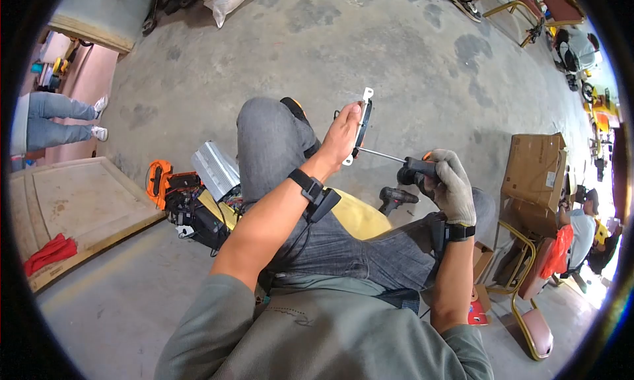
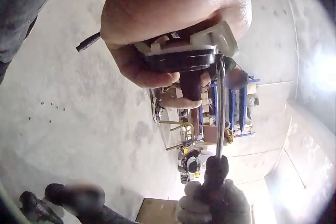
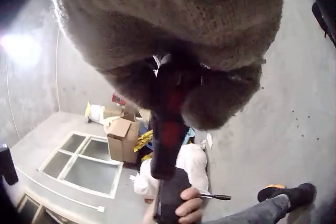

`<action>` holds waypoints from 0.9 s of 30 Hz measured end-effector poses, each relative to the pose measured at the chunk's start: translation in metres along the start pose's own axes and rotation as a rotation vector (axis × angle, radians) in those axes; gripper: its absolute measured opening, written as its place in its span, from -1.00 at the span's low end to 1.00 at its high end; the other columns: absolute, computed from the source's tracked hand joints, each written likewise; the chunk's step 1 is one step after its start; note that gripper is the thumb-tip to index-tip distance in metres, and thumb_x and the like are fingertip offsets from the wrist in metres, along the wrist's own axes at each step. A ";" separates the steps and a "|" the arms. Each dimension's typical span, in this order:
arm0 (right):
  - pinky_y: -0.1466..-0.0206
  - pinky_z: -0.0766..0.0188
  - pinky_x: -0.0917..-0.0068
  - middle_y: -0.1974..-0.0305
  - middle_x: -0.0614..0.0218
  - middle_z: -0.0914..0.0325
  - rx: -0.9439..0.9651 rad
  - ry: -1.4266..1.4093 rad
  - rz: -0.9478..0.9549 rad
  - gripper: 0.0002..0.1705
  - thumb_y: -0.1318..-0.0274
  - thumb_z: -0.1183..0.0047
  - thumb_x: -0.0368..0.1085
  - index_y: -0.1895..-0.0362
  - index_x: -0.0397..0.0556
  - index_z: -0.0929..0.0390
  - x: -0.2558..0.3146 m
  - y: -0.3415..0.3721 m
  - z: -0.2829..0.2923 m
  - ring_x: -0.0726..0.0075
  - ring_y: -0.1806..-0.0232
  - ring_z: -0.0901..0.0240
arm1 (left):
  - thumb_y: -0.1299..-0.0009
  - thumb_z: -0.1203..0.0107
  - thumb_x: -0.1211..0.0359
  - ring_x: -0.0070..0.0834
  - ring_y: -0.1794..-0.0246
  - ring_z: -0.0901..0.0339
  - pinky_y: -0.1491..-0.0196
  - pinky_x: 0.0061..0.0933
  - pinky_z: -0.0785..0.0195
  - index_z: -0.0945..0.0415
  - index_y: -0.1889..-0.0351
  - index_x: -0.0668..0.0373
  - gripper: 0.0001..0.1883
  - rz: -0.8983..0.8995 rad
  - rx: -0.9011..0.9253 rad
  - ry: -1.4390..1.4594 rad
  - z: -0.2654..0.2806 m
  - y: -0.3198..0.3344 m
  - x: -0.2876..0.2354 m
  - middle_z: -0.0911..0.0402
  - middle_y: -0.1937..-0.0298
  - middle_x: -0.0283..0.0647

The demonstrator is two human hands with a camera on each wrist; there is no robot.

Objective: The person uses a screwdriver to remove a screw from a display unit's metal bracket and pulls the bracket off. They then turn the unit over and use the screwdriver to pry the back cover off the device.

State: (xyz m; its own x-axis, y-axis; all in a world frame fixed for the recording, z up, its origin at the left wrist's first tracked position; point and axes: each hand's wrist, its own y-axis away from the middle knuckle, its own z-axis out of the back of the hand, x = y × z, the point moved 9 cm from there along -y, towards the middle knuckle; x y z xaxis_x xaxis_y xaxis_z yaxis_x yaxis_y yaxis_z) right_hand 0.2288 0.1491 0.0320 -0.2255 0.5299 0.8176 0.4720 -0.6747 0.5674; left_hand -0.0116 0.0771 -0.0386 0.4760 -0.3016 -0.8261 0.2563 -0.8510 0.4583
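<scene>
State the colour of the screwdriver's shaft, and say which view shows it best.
Silvery grey; the screwdriver's shaft shows best in the left wrist view.

Workshop-like room with a concrete floor (image 1: 396,56) — grey, blotched with dark stains.
A pale wooden panel (image 1: 86,208) lies at left, below an open doorway (image 1: 99,66) beside a grey wall (image 1: 109,13); at right are a gold-framed chair (image 1: 538,330) and cardboard boxes (image 1: 533,162), with another chair (image 1: 561,7) far right — strong light (image 1: 615,248) glares at the right edge. The wrist views show blue shelving (image 2: 243,106) and a white four-pane window frame (image 3: 79,154).
</scene>
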 end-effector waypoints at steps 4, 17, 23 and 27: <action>0.46 -0.35 0.68 0.06 0.26 -0.51 -0.063 -0.125 0.227 -0.65 -0.42 -0.02 -0.09 -0.05 -0.10 -0.52 0.011 0.002 -0.009 0.63 0.39 -0.44 | -0.64 0.24 -0.18 -0.68 0.53 -0.38 0.56 -0.57 -0.35 -0.25 -0.47 -0.05 -0.39 -0.037 0.004 -0.020 0.001 -0.004 0.003 -0.45 0.36 -0.38; 0.22 -0.56 0.48 0.11 0.18 -0.56 0.007 -0.548 0.149 -0.48 -0.33 -0.14 -0.19 -0.23 -0.29 -0.45 0.006 0.003 0.024 0.39 0.32 -0.48 | -0.65 0.24 -0.15 -0.61 0.64 -0.42 0.58 -0.52 -0.40 -0.23 -0.46 0.01 -0.40 0.048 0.011 0.068 -0.001 -0.001 0.006 -0.46 0.39 -0.32; -0.04 -0.58 0.23 0.12 0.23 -0.55 0.074 -0.318 0.124 -0.50 -0.03 -0.14 -0.45 -0.12 -0.23 -0.42 0.021 0.011 -0.048 0.26 0.15 -0.57 | -0.63 0.25 -0.18 -0.56 0.60 -0.53 0.58 -0.52 -0.45 -0.25 -0.42 0.06 -0.37 0.048 0.024 0.061 -0.005 -0.001 0.007 -0.51 0.39 -0.30; 0.23 -0.38 0.53 0.44 0.46 -0.51 -0.060 0.241 0.081 -0.82 -0.15 -0.21 -0.28 0.32 -0.11 -0.52 0.024 0.002 -0.087 0.51 0.39 -0.46 | -0.64 0.26 -0.17 -0.54 0.60 -0.54 0.58 -0.51 -0.46 -0.26 -0.40 0.10 -0.37 0.038 0.009 0.055 -0.003 0.000 0.007 -0.52 0.39 -0.28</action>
State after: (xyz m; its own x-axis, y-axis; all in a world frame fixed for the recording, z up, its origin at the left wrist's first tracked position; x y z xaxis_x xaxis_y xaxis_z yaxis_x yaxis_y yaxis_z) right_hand 0.1502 0.1161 0.0614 -0.3889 0.3404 0.8561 0.4466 -0.7431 0.4984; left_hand -0.0060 0.0764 -0.0433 0.5308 -0.3098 -0.7888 0.2296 -0.8434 0.4857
